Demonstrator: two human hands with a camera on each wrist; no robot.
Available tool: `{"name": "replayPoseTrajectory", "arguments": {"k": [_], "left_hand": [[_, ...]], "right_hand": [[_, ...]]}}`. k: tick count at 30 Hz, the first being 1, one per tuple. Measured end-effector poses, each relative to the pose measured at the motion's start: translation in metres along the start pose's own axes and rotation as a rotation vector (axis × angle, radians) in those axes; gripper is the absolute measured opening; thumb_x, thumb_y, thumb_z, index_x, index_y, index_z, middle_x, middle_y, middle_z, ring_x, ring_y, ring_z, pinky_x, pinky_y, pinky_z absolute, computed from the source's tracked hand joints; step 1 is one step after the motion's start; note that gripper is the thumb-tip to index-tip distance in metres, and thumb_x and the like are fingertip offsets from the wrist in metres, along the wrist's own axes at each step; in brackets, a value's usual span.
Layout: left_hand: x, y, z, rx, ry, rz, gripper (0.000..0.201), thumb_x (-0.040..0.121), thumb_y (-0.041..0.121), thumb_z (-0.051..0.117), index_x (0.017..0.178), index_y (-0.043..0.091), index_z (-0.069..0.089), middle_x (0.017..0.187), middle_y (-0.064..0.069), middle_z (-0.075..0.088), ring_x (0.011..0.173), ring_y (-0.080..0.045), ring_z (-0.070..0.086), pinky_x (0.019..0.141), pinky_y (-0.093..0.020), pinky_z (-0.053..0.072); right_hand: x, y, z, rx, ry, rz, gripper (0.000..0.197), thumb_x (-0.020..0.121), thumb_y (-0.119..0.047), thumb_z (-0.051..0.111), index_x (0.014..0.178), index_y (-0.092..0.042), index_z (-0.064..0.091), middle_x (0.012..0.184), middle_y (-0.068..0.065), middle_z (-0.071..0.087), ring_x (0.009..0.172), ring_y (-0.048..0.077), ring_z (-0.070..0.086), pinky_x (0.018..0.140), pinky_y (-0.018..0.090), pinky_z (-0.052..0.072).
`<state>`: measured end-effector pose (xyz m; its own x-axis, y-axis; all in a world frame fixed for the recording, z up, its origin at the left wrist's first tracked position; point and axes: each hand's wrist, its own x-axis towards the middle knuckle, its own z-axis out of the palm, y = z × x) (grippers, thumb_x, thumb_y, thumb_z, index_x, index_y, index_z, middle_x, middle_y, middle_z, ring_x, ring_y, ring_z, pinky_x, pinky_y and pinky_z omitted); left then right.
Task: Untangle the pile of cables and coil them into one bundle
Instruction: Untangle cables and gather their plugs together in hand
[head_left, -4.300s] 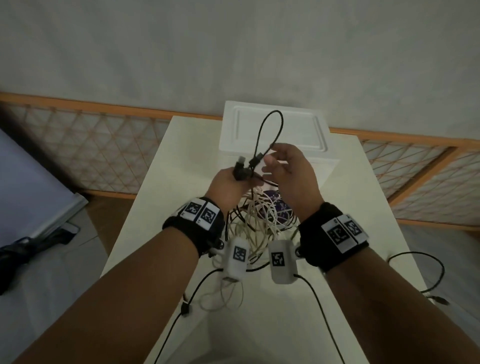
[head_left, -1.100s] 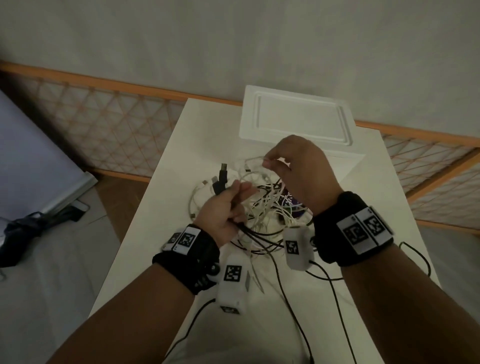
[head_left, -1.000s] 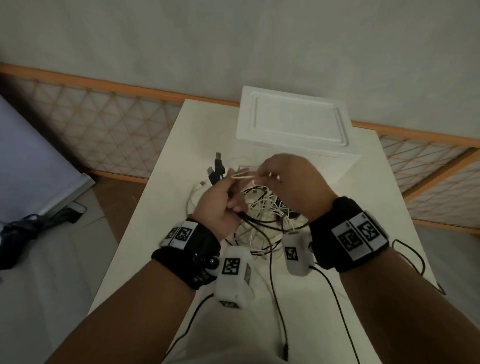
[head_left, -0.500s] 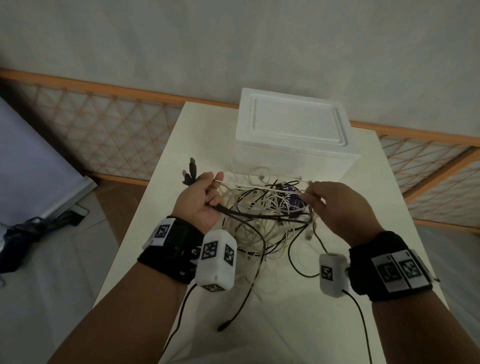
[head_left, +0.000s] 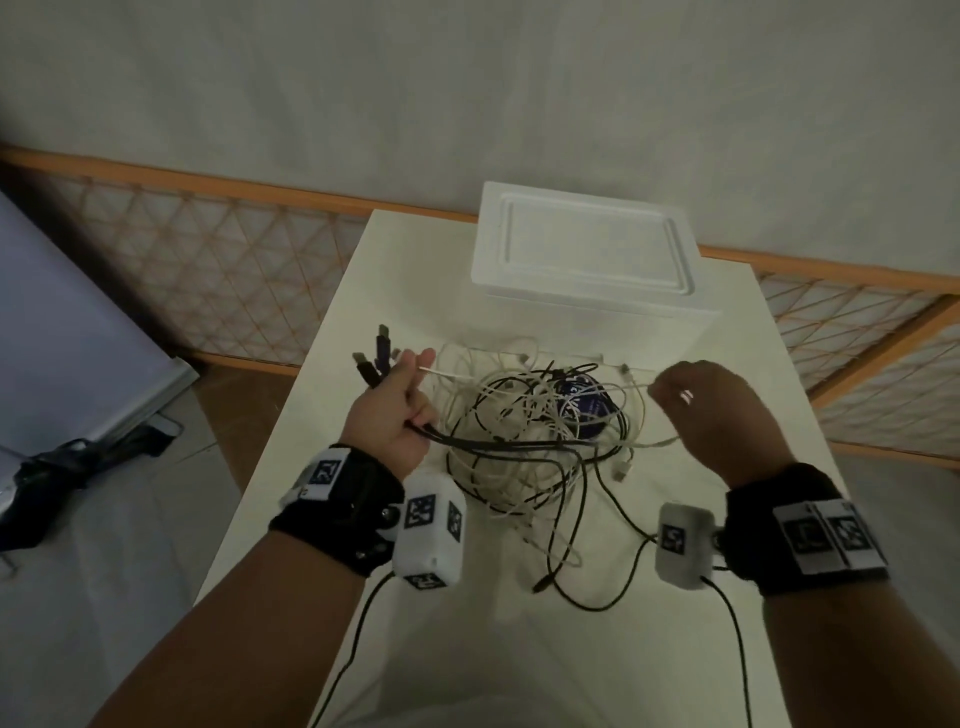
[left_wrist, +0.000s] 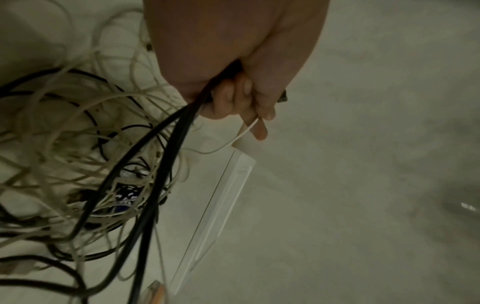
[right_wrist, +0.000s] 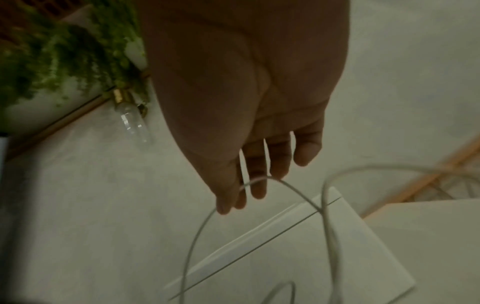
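A tangle of white and black cables (head_left: 524, 441) lies in the middle of the white table (head_left: 597, 649), with a dark purple round object (head_left: 584, 413) inside it. My left hand (head_left: 397, 410) is at the pile's left side and grips a bunch of black cables (left_wrist: 161, 164), whose USB plugs (head_left: 375, 356) stick out past the fingers. Its thumb and forefinger also pinch one end of a thin white cable (head_left: 441, 372). My right hand (head_left: 711, 410) is at the pile's right side and pinches a white cable (right_wrist: 259, 180) between thumb and forefinger.
A white foam box (head_left: 582, 249) with its lid on stands at the table's far end, just behind the pile. Black leads (head_left: 732, 639) from the wrist cameras trail over the near table. A wooden lattice fence (head_left: 208, 260) runs behind, and floor lies left of the table edge.
My hands, close together over the pile a second ago, have moved apart: the left hand to the left with the black cables, the right hand to the right, drawing a white cable out.
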<state>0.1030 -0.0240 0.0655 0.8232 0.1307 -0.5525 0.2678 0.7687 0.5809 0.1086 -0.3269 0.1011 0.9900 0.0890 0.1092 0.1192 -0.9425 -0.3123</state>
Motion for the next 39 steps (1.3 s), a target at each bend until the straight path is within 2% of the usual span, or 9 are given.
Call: {"name": "replayPoseTrajectory", "arguments": {"k": [3, 7, 10, 15, 20, 25, 28, 33, 39], "left_hand": [[-0.005, -0.011, 0.008, 0.055, -0.061, 0.026, 0.022, 0.096, 0.030, 0.054, 0.080, 0.014, 0.055, 0.076, 0.003, 0.074, 0.032, -0.003, 0.027, 0.034, -0.015, 0.026], [-0.016, -0.020, 0.021, 0.151, -0.141, 0.062, 0.031, 0.096, 0.036, 0.051, 0.073, 0.016, 0.053, 0.071, 0.001, 0.070, 0.032, -0.003, 0.028, 0.034, -0.016, 0.025], [-0.023, -0.023, 0.027, 0.223, -0.233, 0.109, 0.029, 0.097, 0.035, 0.049, 0.074, 0.017, 0.051, 0.066, 0.003, 0.062, 0.034, -0.004, 0.029, 0.036, -0.017, 0.025], [-0.027, -0.021, 0.024, 0.316, -0.339, 0.246, 0.013, 0.091, 0.016, 0.056, 0.078, 0.014, 0.054, 0.065, 0.004, 0.054, 0.038, -0.003, 0.034, 0.039, -0.017, 0.027], [-0.028, -0.021, 0.021, 0.262, -0.260, 0.203, 0.021, 0.096, 0.015, 0.054, 0.075, 0.016, 0.053, 0.060, 0.001, 0.047, 0.049, -0.010, 0.042, 0.049, -0.022, 0.036], [-0.016, 0.006, 0.005, -0.152, -0.142, 0.117, 0.025, 0.096, 0.022, 0.053, 0.072, 0.018, 0.047, 0.049, 0.005, 0.038, 0.044, -0.009, 0.042, 0.054, -0.023, 0.051], [-0.007, 0.041, -0.022, -0.342, -0.021, 0.094, 0.035, 0.096, 0.025, 0.054, 0.065, 0.020, 0.038, 0.045, 0.008, 0.028, 0.034, -0.004, 0.027, 0.040, -0.014, 0.035], [-0.009, 0.044, -0.029, 0.004, 0.045, 0.154, 0.038, 0.094, 0.013, 0.049, 0.063, 0.023, 0.029, 0.040, 0.008, 0.021, 0.031, -0.007, 0.015, 0.031, -0.018, 0.016], [-0.040, -0.010, 0.017, 0.704, -0.242, 0.233, 0.000, 0.093, 0.021, 0.060, 0.093, 0.020, 0.059, 0.056, 0.005, 0.054, 0.036, -0.005, 0.027, 0.037, -0.017, 0.024]], "right_hand": [[-0.002, -0.026, 0.008, -0.028, 0.033, 0.000, 0.037, 0.082, -0.020, 0.065, 0.118, -0.020, 0.061, 0.122, 0.005, 0.059, 0.110, 0.030, 0.053, 0.098, 0.041, 0.040], [-0.005, -0.085, 0.018, 0.097, 0.043, -0.241, 0.040, 0.083, -0.014, 0.060, 0.123, -0.017, 0.059, 0.126, 0.003, 0.059, 0.117, 0.024, 0.052, 0.102, 0.034, 0.036], [-0.004, -0.112, 0.035, 0.084, -0.154, -0.368, 0.034, 0.092, -0.027, 0.054, 0.124, -0.014, 0.057, 0.120, 0.007, 0.064, 0.111, 0.026, 0.058, 0.095, 0.038, 0.045], [-0.003, -0.126, 0.046, 0.191, -0.308, -0.418, 0.020, 0.099, -0.021, 0.040, 0.096, -0.007, 0.054, 0.090, 0.010, 0.061, 0.085, 0.029, 0.058, 0.075, 0.041, 0.044], [-0.010, -0.132, 0.038, 0.258, -0.277, -0.482, 0.019, 0.099, -0.028, 0.042, 0.099, -0.011, 0.052, 0.084, 0.005, 0.060, 0.074, 0.022, 0.055, 0.067, 0.037, 0.044], [-0.008, -0.096, 0.030, 0.098, -0.295, -0.415, 0.025, 0.097, -0.041, 0.043, 0.087, -0.021, 0.052, 0.072, -0.008, 0.051, 0.069, 0.015, 0.049, 0.064, 0.031, 0.040], [-0.004, -0.047, 0.021, 0.044, -0.281, -0.215, 0.025, 0.094, -0.041, 0.049, 0.076, -0.023, 0.052, 0.064, -0.010, 0.050, 0.066, 0.015, 0.054, 0.064, 0.030, 0.038], [-0.006, -0.025, 0.008, 0.124, -0.188, -0.146, 0.021, 0.091, -0.033, 0.058, 0.077, -0.020, 0.065, 0.066, -0.009, 0.058, 0.069, 0.016, 0.057, 0.062, 0.024, 0.034], [-0.011, -0.084, 0.016, 0.027, -0.167, -0.366, 0.029, 0.093, -0.041, 0.053, 0.070, -0.023, 0.058, 0.073, -0.005, 0.056, 0.079, 0.017, 0.056, 0.067, 0.030, 0.038]]}}
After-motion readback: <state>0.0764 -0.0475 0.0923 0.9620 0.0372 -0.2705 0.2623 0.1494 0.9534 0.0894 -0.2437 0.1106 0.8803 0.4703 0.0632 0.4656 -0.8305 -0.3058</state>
